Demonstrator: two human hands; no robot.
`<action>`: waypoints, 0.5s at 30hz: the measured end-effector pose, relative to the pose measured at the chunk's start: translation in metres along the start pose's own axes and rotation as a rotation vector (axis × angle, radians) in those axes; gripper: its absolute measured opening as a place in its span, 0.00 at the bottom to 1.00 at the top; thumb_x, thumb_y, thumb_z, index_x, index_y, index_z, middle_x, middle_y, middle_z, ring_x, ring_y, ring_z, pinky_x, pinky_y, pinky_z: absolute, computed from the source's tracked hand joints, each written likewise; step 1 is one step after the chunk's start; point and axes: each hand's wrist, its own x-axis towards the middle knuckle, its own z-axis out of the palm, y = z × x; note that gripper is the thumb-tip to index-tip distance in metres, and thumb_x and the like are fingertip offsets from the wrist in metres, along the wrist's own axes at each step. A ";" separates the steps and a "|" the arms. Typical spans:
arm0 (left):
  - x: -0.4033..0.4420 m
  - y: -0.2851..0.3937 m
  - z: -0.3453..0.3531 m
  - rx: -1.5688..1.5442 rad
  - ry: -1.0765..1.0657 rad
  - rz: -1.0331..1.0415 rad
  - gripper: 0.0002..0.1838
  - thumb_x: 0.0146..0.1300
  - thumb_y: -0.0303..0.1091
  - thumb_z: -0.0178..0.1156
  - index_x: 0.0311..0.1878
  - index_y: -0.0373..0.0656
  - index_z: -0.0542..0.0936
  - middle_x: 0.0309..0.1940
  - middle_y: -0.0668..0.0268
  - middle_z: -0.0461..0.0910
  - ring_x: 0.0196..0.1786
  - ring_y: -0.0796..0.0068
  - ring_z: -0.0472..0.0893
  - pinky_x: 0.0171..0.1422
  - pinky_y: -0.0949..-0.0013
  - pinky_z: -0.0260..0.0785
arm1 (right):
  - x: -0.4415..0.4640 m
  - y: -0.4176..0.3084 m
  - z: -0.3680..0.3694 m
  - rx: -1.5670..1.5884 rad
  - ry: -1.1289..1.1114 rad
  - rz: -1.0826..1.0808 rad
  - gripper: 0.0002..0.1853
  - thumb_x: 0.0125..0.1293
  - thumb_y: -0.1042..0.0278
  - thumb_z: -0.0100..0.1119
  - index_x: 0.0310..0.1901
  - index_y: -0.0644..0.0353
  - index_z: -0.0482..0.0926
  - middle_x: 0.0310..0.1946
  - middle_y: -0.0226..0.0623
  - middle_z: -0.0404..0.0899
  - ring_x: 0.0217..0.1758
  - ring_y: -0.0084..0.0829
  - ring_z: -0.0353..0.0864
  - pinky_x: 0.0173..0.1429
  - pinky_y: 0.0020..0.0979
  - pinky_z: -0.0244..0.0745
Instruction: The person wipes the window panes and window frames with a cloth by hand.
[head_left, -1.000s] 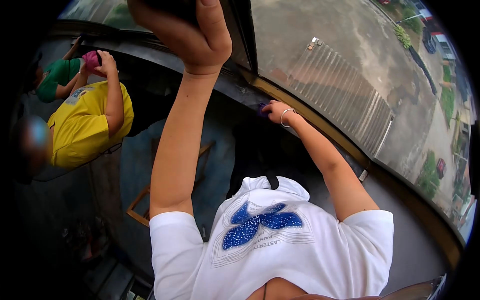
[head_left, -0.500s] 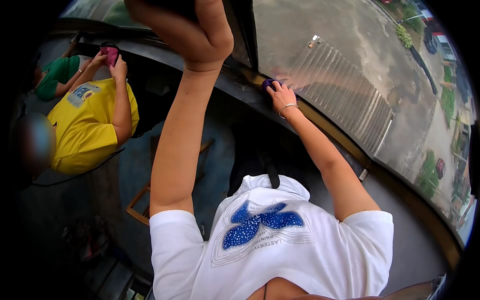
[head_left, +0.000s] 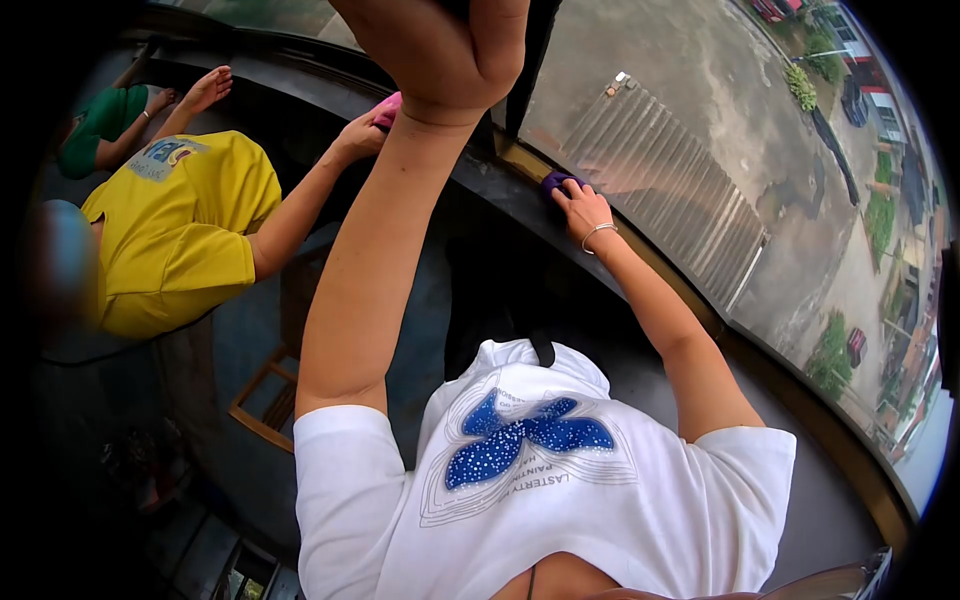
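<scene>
My right hand (head_left: 588, 212), with a bracelet at its wrist, presses a purple cloth (head_left: 562, 184) onto the ledge along the bottom of the window frame (head_left: 535, 170). Its fingers are bent over the cloth, which is mostly covered. Raised close to the camera, my left hand (head_left: 450, 55) is cut off by the top edge of the view. Only its wrist, palm side and part of the thumb side show; the fingers and anything in them are hidden.
To the left, a person in a yellow shirt (head_left: 190, 240) holds a pink cloth (head_left: 388, 108) near the sill. Beyond is a person in green (head_left: 105, 130). A wooden chair (head_left: 265, 400) stands below. Through the glass, a corrugated roof (head_left: 670, 190) and ground show.
My right hand and the purple cloth have shifted slightly right in view, as has my raised left hand. The person in yellow has reached right with the pink cloth, now in one hand.
</scene>
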 end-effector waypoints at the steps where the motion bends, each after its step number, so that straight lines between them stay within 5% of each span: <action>1: 0.002 0.003 -0.001 -0.017 0.007 0.010 0.37 0.68 0.43 0.52 0.70 0.26 0.51 0.64 0.47 0.59 0.64 0.55 0.63 0.70 0.59 0.52 | 0.010 -0.007 -0.002 -0.006 0.020 -0.007 0.29 0.57 0.73 0.55 0.62 0.42 0.72 0.60 0.32 0.67 0.56 0.38 0.73 0.55 0.38 0.73; 8: 0.006 0.017 -0.012 0.023 0.018 0.014 0.35 0.69 0.40 0.51 0.69 0.26 0.52 0.64 0.47 0.60 0.63 0.54 0.64 0.69 0.60 0.53 | 0.001 -0.014 -0.004 -0.020 0.051 -0.056 0.24 0.62 0.70 0.52 0.61 0.40 0.73 0.60 0.31 0.69 0.56 0.38 0.73 0.53 0.39 0.75; 15: 0.008 0.016 -0.014 -0.010 0.038 -0.001 0.32 0.70 0.40 0.50 0.68 0.27 0.54 0.62 0.47 0.62 0.62 0.55 0.65 0.68 0.61 0.55 | -0.129 0.064 0.033 -0.040 0.000 0.017 0.27 0.56 0.74 0.57 0.59 0.42 0.74 0.60 0.31 0.68 0.55 0.39 0.72 0.55 0.38 0.73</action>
